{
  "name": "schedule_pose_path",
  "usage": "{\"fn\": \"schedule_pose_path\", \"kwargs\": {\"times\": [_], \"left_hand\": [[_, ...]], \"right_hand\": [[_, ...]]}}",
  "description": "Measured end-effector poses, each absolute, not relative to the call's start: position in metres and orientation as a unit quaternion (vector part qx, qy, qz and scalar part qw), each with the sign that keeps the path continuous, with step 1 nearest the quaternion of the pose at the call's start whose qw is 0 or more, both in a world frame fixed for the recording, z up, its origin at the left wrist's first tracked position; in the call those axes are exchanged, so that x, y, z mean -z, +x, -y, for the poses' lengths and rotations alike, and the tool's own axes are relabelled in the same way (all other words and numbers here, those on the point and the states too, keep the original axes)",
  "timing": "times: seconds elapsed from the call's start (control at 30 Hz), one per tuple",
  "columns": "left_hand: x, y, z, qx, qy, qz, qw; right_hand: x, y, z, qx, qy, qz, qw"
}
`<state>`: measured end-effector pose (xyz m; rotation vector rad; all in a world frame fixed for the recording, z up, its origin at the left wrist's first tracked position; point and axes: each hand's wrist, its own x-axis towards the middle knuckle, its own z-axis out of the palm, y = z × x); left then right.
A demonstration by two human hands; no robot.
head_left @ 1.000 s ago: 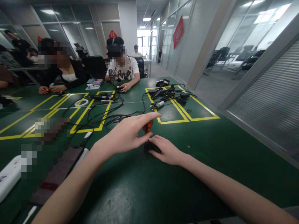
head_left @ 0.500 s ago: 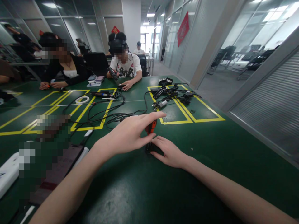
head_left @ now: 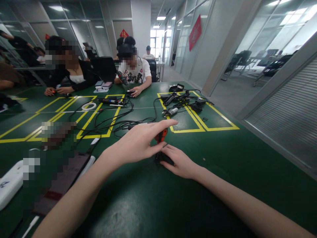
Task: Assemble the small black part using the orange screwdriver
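Observation:
An orange and black screwdriver stands roughly upright, its handle gripped between the thumb and fingers of my left hand, with the index finger reaching over the top. Its lower end goes down to a small black part on the green table. My right hand pinches that part from the right, thumb nearest to me. The fingers hide much of the part, so its exact kind is unclear. Where the tip meets it cannot be made out.
Black cables run across the table beyond my left hand. Several tools and adapters, among them a grey cylindrical one, lie by yellow tape frames. A white power strip is at left. Co-workers sit opposite.
The view has shifted very slightly. Both hands keep nearly the same pose on the screwdriver and the black part.

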<state>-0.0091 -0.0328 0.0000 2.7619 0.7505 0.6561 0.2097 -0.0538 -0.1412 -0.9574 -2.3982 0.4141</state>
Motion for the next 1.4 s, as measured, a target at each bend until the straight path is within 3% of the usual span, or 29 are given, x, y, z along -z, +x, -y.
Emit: {"fn": "schedule_pose_path", "kwargs": {"times": [1.4], "left_hand": [[0.0016, -0.0122, 0.0289, -0.262, 0.93, -0.235, 0.104]], "right_hand": [[0.1391, 0.2083, 0.0549, -0.156, -0.364, 0.882, 0.254]]}}
